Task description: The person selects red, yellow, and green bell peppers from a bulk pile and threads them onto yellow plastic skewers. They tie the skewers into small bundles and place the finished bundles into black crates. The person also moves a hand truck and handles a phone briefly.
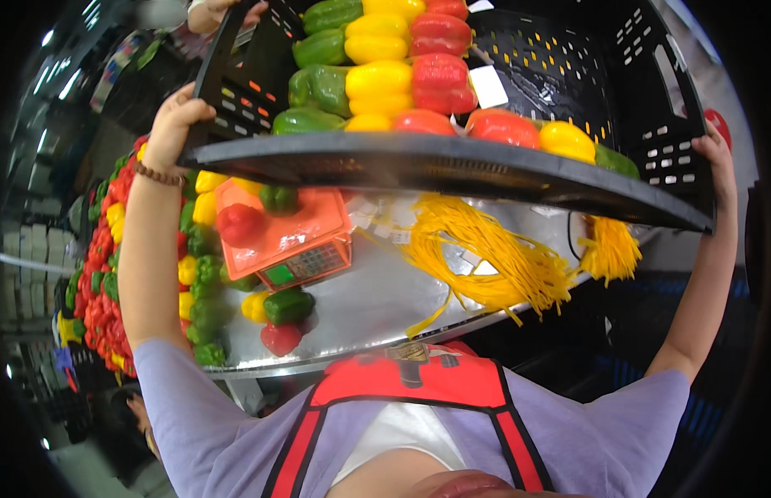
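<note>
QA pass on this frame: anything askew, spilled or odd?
Two things. Loose peppers lie scattered on the steel table beside the orange scale, not in the black crate held up by the left hand and right hand. Yellow ties sprawl tangled over the table edge.

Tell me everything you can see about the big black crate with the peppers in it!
The black crate looks like hard plastic, with slotted, perforated walls and a thick rim. It is lifted above the metal table and tilted toward the person. The left hand grips one end, the right hand the other. Inside lie rows of green, yellow and red bell peppers and a white tag.
</note>
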`<state>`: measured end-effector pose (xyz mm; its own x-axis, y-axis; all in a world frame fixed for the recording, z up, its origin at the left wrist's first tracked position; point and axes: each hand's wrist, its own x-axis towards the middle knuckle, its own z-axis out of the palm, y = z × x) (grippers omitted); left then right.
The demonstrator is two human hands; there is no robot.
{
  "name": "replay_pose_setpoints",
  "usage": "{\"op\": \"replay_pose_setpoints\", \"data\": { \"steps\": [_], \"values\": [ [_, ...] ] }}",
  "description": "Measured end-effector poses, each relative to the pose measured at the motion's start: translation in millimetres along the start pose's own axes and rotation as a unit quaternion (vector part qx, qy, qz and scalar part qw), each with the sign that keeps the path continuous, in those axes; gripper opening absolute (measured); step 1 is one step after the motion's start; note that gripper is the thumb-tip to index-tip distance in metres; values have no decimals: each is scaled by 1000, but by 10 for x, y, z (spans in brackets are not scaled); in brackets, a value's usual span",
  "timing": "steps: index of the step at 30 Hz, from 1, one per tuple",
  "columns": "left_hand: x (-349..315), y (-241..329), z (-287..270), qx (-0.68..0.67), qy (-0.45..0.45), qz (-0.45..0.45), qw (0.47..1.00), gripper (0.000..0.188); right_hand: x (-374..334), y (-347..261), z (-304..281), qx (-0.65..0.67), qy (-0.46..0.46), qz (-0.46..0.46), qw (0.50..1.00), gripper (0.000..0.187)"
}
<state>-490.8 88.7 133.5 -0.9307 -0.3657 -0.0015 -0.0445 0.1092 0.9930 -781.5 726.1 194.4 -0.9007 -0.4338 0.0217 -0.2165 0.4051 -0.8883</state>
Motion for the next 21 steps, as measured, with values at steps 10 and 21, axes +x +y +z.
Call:
{"op": "replay_pose_setpoints", "data": {
  "steps": [10,21],
  "values": [
    [-564,-246,494,-84,-197,-2,977,44,-3169,-735,288,69,191,40,978,48],
    [-64,-73,562,-224,-348,-4,911,46,-4135,-1289,1009,-11,348,134,928,43]
  ]
}}
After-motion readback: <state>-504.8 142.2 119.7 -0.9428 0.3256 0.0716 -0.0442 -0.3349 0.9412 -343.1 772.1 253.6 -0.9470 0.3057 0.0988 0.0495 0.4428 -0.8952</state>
